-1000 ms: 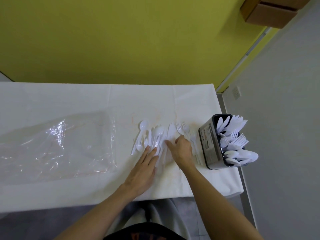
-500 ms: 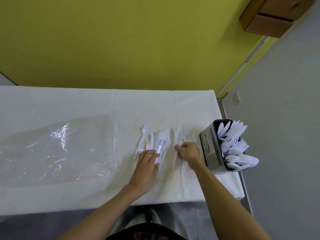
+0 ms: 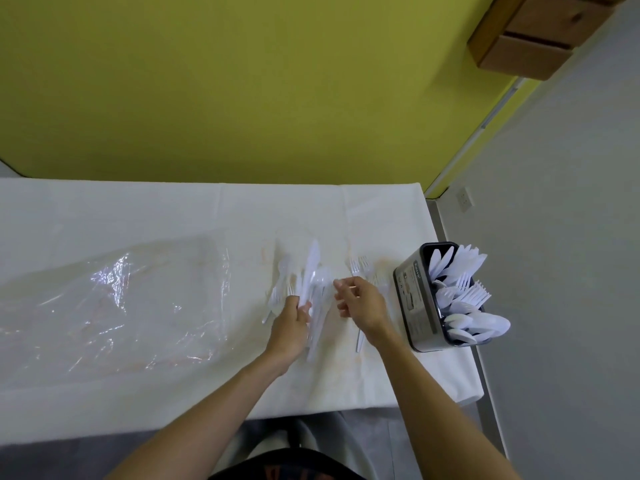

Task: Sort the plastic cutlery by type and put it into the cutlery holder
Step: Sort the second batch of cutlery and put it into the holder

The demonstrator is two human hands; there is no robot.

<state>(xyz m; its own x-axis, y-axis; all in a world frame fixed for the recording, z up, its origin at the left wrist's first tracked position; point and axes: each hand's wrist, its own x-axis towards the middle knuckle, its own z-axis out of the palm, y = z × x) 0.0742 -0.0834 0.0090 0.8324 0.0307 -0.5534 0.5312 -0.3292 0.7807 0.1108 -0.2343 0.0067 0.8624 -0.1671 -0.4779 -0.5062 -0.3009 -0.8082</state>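
Nearest: two bare forearms reaching over the near edge of the cloth-covered worktop (image 3: 332, 386). Grips a white plastic knife (image 3: 311, 268) around the handle with the left hand (image 3: 291, 327), blade pointing away and raised off the cloth; possibly more pieces in the same grip, too blurred to confirm. Holds the right hand (image 3: 363, 306) just beside it, fingers loosely curled, nothing visibly pinched.

Around the hands: an unsorted pile of spoons and forks (image 3: 282, 271) left of the knife, and a few loose forks (image 3: 358, 266) flat on the cloth by the right hand. Further left, well apart from the pile, a crumpled clear plastic bag (image 3: 121, 299).

At the right end of the worktop, close to its edge: dark cutlery holder (image 3: 414, 299), already loaded, with stored spoons (image 3: 478, 323) in the near compartment, stored forks (image 3: 472, 294) in the middle and stored knives (image 3: 457, 263) in the far one. Judged well advanced, with one small pile left to sort.

Risks noted:
- Misfiling, owing to white pieces with near-identical handles on a white cloth.
- Snagging on the way to the far compartment, across protruding tines and bowls; likely result, pieces flicked out over the edge.
- Shoving or tipping the holder off the end with a sideways knock from the right hand.
- Slippage of light, smooth plastic from a loose bundle grip.

Farthest: yellow-green wall and a wooden box mounted high at right.
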